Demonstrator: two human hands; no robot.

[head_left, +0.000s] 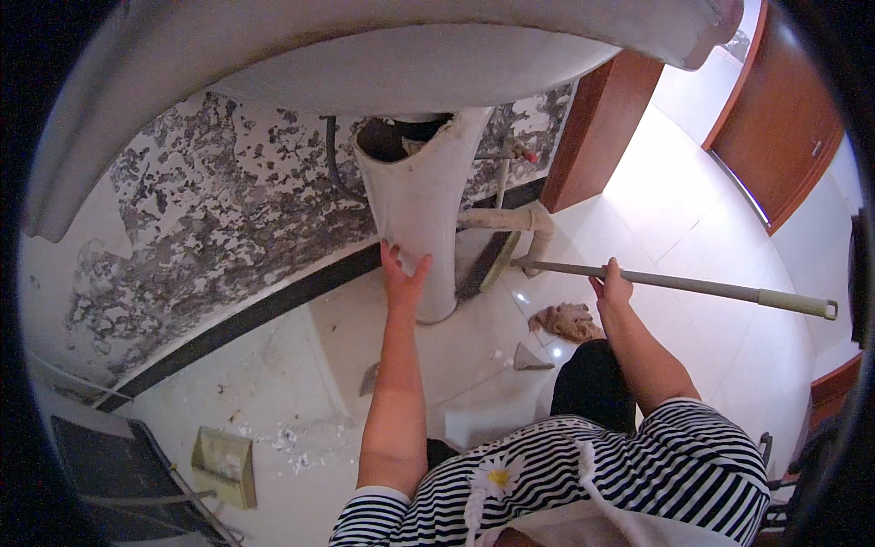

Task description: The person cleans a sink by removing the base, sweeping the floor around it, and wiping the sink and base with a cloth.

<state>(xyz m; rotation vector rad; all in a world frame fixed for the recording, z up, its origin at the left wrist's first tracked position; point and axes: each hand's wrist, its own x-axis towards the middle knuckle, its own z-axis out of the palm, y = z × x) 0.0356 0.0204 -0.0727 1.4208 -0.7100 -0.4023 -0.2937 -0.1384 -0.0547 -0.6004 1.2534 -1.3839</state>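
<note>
The left hand (402, 271) is lying flat, fingers spread apart, against the lower front of a white sink pedestal (421, 205), touching it without closing around anything. Straight above that hand the pedestal's broken top is showing a dark hollow, and over it the underside of the white basin (383, 64) is filling the upper part of the view.

The right hand (612, 287) is wrapping its fingers around a long grey pole (693, 287). The pole is running from beside the pedestal's foot, through the closed fist, and out well to the right of that hand, ending in a paler grip. The end of the pole nearest the left hand is meeting a flat greenish head (499, 261) that is leaning just right of the pedestal's base.

Just below and left of the right hand a crumpled tan rag (567, 321) is lying on the pale tiled floor (437, 365). Between the two forearms small grey shards (530, 358) and white flakes are scattered on the floor. Behind the left hand the wall (210, 219) is peeling in dark and white patches, and a beige pipe (510, 219) is bending along it right of the pedestal.
</note>
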